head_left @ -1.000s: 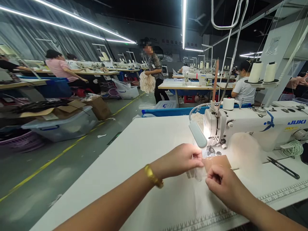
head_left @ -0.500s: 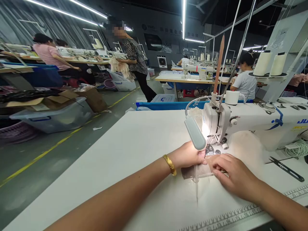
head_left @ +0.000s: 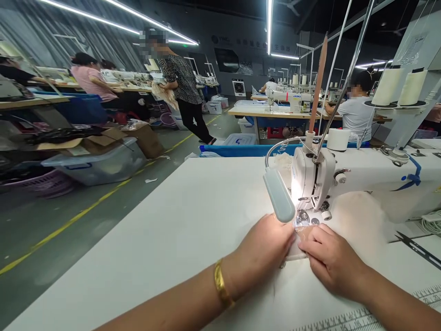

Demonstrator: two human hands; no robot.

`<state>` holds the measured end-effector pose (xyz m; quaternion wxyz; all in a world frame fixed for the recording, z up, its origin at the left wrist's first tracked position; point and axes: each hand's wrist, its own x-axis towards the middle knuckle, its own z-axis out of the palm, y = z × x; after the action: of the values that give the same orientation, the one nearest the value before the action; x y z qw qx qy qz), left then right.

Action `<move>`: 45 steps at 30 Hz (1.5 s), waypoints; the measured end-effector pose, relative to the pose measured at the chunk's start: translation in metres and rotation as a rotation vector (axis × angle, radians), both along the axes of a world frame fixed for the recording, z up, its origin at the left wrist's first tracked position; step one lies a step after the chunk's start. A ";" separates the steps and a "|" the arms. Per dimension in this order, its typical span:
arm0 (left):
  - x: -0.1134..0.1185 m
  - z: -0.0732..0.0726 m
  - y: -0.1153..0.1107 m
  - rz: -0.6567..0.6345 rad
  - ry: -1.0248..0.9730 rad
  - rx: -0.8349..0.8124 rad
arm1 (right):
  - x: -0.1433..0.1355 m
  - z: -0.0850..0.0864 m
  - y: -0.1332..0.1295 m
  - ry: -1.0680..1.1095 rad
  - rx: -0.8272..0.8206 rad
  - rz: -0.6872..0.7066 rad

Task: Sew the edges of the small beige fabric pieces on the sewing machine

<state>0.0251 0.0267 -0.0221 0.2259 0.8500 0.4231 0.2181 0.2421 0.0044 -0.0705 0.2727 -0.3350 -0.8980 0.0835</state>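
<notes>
Sheer beige fabric (head_left: 296, 252) lies just in front of the needle area of a white sewing machine (head_left: 310, 177). My left hand (head_left: 267, 243), with a gold bangle at the wrist, is closed on the fabric's left side; its fingertips are partly hidden. On the right side, my right hand (head_left: 329, 257) pinches the same fabric between thumb and fingers. A grey-green lamp head (head_left: 279, 195) hangs just above my left hand. More pale fabric (head_left: 358, 220) is spread under the machine arm.
Black thread snips (head_left: 418, 249) lie at the right, and a printed ruler (head_left: 347, 319) runs along the near edge. Thread cones (head_left: 384, 87) stand behind the machine. In the aisle at left, a person (head_left: 186, 82) carries fabric past bins.
My left hand has come nearer and turned, covering more of the fabric's left part. The view has shifted a little. The walking person has moved, with the carried fabric now nearer the body.
</notes>
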 end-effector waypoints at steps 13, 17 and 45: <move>-0.014 -0.021 0.015 -0.105 0.163 0.321 | -0.006 -0.001 0.002 0.003 -0.028 -0.100; -0.016 -0.021 0.015 -0.114 0.134 0.288 | -0.007 0.000 0.002 -0.006 -0.031 -0.111; -0.016 -0.022 0.017 -0.088 0.161 0.289 | -0.009 -0.003 0.001 0.005 -0.011 -0.123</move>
<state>0.0088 0.0440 -0.0445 0.0758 0.9061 0.3663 0.1976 0.2329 0.0053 -0.0738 0.2774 -0.3911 -0.8745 0.0724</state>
